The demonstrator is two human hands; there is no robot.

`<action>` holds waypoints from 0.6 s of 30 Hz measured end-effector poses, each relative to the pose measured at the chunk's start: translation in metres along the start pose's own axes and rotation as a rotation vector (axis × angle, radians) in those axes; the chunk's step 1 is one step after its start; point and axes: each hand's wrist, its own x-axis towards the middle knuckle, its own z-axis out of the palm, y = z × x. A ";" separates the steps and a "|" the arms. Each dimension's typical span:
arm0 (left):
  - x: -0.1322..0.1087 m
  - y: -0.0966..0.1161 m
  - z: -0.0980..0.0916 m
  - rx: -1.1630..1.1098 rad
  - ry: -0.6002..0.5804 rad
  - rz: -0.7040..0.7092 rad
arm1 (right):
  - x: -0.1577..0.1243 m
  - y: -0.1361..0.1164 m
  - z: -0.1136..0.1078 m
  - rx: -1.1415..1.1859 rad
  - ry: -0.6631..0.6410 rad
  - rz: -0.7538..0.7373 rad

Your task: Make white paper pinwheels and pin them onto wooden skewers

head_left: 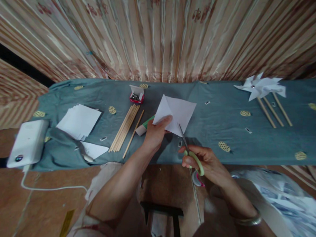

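Observation:
My left hand (pixel 155 132) pinches a white square of paper (pixel 177 111) by its near left corner and holds it up over the blue-grey cloth (pixel 214 127). The paper shows diagonal fold lines. My right hand (pixel 207 162) grips green-handled scissors (pixel 189 149). Their blades point up and touch the paper's lower edge near a corner.
A bundle of wooden sticks (pixel 124 128) lies left of my left hand, with a small red box of pins (pixel 136 95) beyond it. A stack of white paper squares (pixel 78 121) and a white device (pixel 27 141) sit at the left. Finished paper pinwheels (pixel 261 87) lie far right.

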 end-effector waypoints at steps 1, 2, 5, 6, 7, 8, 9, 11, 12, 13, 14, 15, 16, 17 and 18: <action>0.000 0.000 0.000 -0.003 0.001 -0.001 | 0.000 0.000 0.000 -0.001 -0.001 0.004; 0.001 -0.001 -0.001 -0.004 0.004 -0.003 | 0.000 0.000 0.000 -0.002 -0.002 0.007; 0.002 -0.002 -0.002 0.001 0.010 -0.014 | 0.000 -0.001 0.000 0.006 -0.005 0.015; 0.002 -0.003 -0.002 -0.001 0.007 -0.012 | 0.000 -0.001 0.000 0.013 -0.006 0.020; 0.002 -0.003 -0.003 -0.004 0.005 -0.008 | 0.000 -0.001 0.000 0.023 -0.005 0.025; 0.002 -0.004 -0.003 -0.006 0.003 -0.004 | 0.000 -0.002 0.000 0.033 -0.003 0.028; 0.003 -0.004 -0.003 -0.006 0.003 -0.004 | 0.000 -0.002 0.000 0.042 -0.001 0.032; 0.003 -0.004 -0.003 -0.002 0.002 -0.006 | 0.000 -0.001 0.001 0.057 0.007 0.039; 0.002 -0.004 -0.003 -0.003 0.000 -0.007 | 0.000 -0.001 0.001 0.062 0.010 0.043; 0.002 -0.003 -0.003 -0.005 -0.001 -0.006 | 0.000 -0.001 0.001 0.065 0.013 0.047; 0.002 -0.003 -0.002 -0.007 -0.003 -0.002 | 0.000 -0.001 0.001 0.068 0.014 0.051; 0.001 -0.002 -0.002 -0.010 -0.005 0.000 | 0.000 -0.001 0.001 0.068 0.013 0.053; 0.001 -0.002 -0.002 -0.014 -0.006 0.002 | 0.000 -0.001 0.000 0.066 0.012 0.052; 0.001 -0.002 -0.002 -0.016 -0.005 0.002 | 0.001 -0.001 0.000 0.063 0.009 0.048; 0.001 -0.001 -0.001 -0.015 -0.006 0.001 | 0.001 -0.001 0.000 0.057 0.007 0.042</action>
